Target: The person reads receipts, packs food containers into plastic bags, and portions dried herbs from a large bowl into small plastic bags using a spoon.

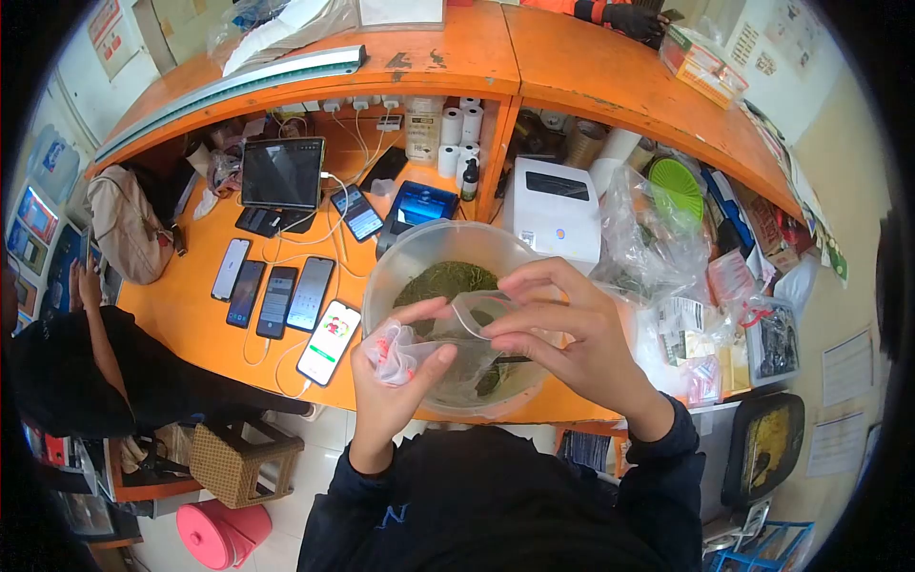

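Observation:
My left hand (391, 410) is closed around a bunched clear plastic bag with red print (393, 355). My right hand (586, 348) pinches the rim of a thin clear plastic bag (467, 313), whose mouth is spread between both hands. Beneath the hands stands a large translucent tub (386, 276) with chopped green leafy stuff (448, 281) in it. A dark stick-like handle (513, 359) shows inside the tub, partly hidden by my right fingers. Whether the printed bunch is one bag or several, I cannot tell.
Several phones on cables lie left of the tub, one with a lit screen (330, 343). Behind are a tablet (282, 173), a blue-screened device (425, 204) and a white printer (553, 212). Plastic bags (658, 238) crowd the right. A person (86, 372) is at left, a gloved hand (637, 21) at top.

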Demonstrator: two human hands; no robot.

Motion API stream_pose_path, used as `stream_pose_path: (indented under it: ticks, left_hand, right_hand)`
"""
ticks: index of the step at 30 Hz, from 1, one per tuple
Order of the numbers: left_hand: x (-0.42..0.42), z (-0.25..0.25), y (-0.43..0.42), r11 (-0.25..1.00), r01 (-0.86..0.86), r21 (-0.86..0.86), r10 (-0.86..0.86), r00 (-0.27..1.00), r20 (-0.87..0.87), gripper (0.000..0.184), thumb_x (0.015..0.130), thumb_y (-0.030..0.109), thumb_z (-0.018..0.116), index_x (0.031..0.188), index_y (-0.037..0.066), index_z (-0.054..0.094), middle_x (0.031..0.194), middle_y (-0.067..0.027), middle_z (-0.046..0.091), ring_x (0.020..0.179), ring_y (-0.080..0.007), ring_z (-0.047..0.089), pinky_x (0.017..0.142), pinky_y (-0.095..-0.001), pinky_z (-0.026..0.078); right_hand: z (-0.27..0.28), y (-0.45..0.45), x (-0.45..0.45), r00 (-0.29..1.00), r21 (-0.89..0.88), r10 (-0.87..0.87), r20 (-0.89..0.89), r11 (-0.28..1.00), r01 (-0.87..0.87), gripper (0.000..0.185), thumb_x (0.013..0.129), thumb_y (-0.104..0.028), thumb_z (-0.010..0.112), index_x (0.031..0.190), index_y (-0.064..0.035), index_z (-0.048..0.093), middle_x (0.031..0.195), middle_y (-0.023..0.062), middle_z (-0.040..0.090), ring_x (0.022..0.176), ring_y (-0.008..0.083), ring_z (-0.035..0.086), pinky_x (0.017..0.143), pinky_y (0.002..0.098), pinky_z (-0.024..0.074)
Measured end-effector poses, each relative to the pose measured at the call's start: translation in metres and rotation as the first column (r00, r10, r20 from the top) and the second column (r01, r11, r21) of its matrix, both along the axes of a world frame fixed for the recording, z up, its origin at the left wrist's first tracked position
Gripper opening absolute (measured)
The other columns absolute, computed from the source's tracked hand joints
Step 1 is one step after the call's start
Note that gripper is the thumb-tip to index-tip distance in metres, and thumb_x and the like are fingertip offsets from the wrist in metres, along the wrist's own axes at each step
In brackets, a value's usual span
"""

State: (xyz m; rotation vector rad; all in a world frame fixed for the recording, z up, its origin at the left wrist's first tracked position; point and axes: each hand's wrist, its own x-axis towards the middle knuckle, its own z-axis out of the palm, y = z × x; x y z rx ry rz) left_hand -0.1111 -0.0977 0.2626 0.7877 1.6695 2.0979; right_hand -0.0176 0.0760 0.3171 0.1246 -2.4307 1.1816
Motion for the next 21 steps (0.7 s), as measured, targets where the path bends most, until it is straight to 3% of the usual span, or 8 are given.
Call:
stream_pose_path:
  ticks: [4,7,13,14,17,21]
  left_hand:
    - [0.001,0.004,0.007,0.999,-0.024,-0.039,0.021,0.997,-0.075,0.021,0.078,0.005,0.067,0.098,-0.001,0.063,0.090,-0.0081,0.063,0.082,-0.0122,0.058,0.072,-0.0237,0.045]
    - [0.003,0.007,0.011,0.998,-0.024,-0.066,0.010,0.980,-0.201,0.012,0.078,0.003,0.066,0.090,0.000,0.064,0.084,-0.0084,0.062,0.076,-0.0124,0.058,0.066,-0.0248,0.044]
    - [0.010,0.015,0.023,0.991,-0.133,0.031,0.131,0.858,-0.496,0.011,0.074,-0.002,0.067,0.084,0.000,0.063,0.076,-0.0105,0.062,0.067,-0.0174,0.059,0.059,-0.0256,0.044]
    - [0.012,0.016,0.029,0.980,-0.164,0.111,0.197,0.742,-0.641,0.013,0.071,-0.003,0.069,0.082,0.000,0.062,0.072,-0.0104,0.063,0.063,-0.0207,0.059,0.057,-0.0266,0.043]
    - [0.019,0.023,0.032,0.983,-0.154,0.098,0.173,0.626,-0.760,0.015,0.069,-0.003,0.070,0.081,0.002,0.062,0.072,-0.0090,0.063,0.062,-0.0221,0.059,0.056,-0.0284,0.043]
    - [0.028,0.024,0.040,0.978,-0.147,0.150,0.208,0.592,-0.779,0.018,0.067,-0.002,0.071,0.082,0.004,0.062,0.071,-0.0082,0.063,0.059,-0.0218,0.058,0.055,-0.0295,0.043]
  right_hand:
    - [0.001,0.003,0.007,0.994,-0.128,0.059,0.090,0.991,-0.047,0.011,0.078,-0.002,0.065,0.088,-0.0018,0.062,0.102,0.0094,0.054,0.092,0.0184,0.058,0.080,0.0287,0.0491]
    - [0.000,0.005,0.010,0.998,-0.117,0.052,0.018,0.992,-0.050,0.011,0.079,0.000,0.063,0.088,-0.0013,0.057,0.100,0.0097,0.055,0.091,0.0185,0.058,0.078,0.0287,0.0485]
    - [0.007,0.005,0.018,0.999,-0.176,0.039,0.009,0.984,-0.037,0.015,0.076,-0.002,0.066,0.088,-0.0034,0.056,0.094,0.0076,0.059,0.089,0.0167,0.058,0.078,0.0295,0.0475]
    - [0.011,0.004,0.022,1.000,-0.186,0.011,-0.011,0.982,-0.013,0.017,0.075,-0.002,0.067,0.088,-0.0037,0.056,0.093,0.0067,0.059,0.088,0.0165,0.058,0.080,0.0305,0.0473]
    - [0.019,-0.002,0.027,0.998,-0.182,-0.017,-0.068,0.983,0.004,0.022,0.072,-0.001,0.069,0.089,-0.0049,0.056,0.088,0.0042,0.060,0.084,0.0160,0.059,0.087,0.0346,0.0458]
    - [0.011,0.003,0.034,0.984,-0.073,-0.022,-0.177,0.997,0.009,0.027,0.069,0.001,0.070,0.090,-0.0060,0.055,0.083,0.0011,0.062,0.078,0.0151,0.060,0.100,0.0437,0.0364]
